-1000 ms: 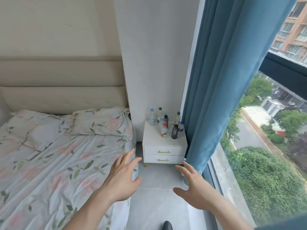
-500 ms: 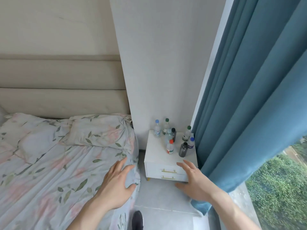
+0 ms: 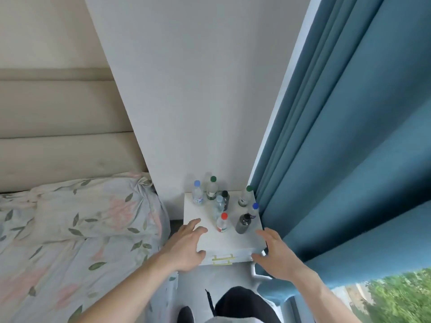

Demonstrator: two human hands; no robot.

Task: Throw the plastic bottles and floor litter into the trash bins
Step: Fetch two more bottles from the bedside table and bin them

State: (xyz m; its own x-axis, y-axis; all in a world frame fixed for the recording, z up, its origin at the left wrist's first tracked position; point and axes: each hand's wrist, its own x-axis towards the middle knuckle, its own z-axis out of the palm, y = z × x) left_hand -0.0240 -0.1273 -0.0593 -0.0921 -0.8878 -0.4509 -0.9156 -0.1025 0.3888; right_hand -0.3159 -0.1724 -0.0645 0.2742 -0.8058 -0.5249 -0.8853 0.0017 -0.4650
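Several plastic bottles stand upright on a white nightstand (image 3: pixel 210 238). A red-capped bottle (image 3: pixel 222 222) and a dark bottle (image 3: pixel 243 223) are at the front. Behind them are a light-blue-capped bottle (image 3: pixel 197 192), a green-capped bottle (image 3: pixel 211 188), a clear bottle (image 3: pixel 218 206) and another green-capped one (image 3: pixel 245 197). A blue-capped bottle (image 3: pixel 254 209) stands by the curtain. My left hand (image 3: pixel 186 247) hovers open at the nightstand's front left corner. My right hand (image 3: pixel 276 255) is open at its front right corner. Neither hand holds anything. No trash bin is in view.
A bed with a floral sheet and pillow (image 3: pixel 93 210) lies close on the left. A blue curtain (image 3: pixel 338 159) hangs right beside the nightstand, with a window beyond it. A narrow strip of grey floor (image 3: pixel 198 283) runs between bed and window. The nightstand has a gold drawer handle (image 3: pixel 223 259).
I have stepped closer to the nightstand, and the view tilts down onto it. Both open hands have moved forward from the floor gap to the nightstand's front corners.
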